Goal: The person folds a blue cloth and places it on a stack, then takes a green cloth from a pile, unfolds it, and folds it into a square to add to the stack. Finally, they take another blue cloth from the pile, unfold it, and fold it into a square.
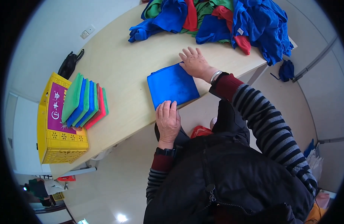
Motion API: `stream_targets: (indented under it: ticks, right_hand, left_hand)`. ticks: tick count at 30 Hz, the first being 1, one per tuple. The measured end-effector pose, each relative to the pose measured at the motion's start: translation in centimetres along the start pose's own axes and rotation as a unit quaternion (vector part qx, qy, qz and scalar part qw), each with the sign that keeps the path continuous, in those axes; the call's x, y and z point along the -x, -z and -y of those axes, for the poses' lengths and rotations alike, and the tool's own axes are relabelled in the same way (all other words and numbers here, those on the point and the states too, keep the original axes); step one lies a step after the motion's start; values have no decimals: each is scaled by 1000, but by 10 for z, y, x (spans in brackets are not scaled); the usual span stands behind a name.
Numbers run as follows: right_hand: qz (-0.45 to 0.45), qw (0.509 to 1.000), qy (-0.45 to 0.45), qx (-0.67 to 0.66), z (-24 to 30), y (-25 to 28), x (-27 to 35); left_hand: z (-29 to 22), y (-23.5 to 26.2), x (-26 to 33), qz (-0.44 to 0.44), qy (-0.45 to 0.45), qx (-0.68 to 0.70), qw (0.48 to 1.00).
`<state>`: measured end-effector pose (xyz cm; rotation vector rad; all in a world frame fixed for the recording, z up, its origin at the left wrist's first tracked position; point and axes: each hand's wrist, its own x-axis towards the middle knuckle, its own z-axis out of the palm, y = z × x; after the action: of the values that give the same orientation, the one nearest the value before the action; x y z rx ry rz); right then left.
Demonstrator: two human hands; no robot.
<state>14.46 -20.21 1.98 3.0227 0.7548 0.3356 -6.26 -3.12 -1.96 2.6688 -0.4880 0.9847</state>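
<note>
A blue cloth [173, 85], folded into a flat square, lies at the table's near edge. My left hand [168, 121] rests at its near left corner, fingers side by side and stretched out over the edge; the thumb is mostly hidden. At the cloth's far right corner my right hand [196, 63] is open and palm down, its fingers spread and reaching past the cloth onto the table. The heel of that hand touches the cloth or hovers just over it; I cannot tell which.
A loose heap of blue, red and green cloths [216, 22] covers the table's far side. To the left, several folded cloths [86, 100] lean in a row against a yellow crate [65, 145] with a purple panel. A black bag-like item [69, 64] lies by the wall.
</note>
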Motion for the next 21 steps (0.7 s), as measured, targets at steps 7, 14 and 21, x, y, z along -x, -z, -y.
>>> stream_targets:
  ticks: [7, 14, 21]
  right_hand:
    - [-53, 953, 254, -155, 72, 4, 45]
    - [-35, 969, 199, -140, 43, -8, 41]
    - [6, 998, 3, -59, -23, -13, 31]
  left_hand:
    - [5, -3, 4, -1, 5, -10, 1000]
    - [2, 0, 1, 19, 0, -22, 1000]
    - [-4, -2, 0, 3, 0, -15, 1000]
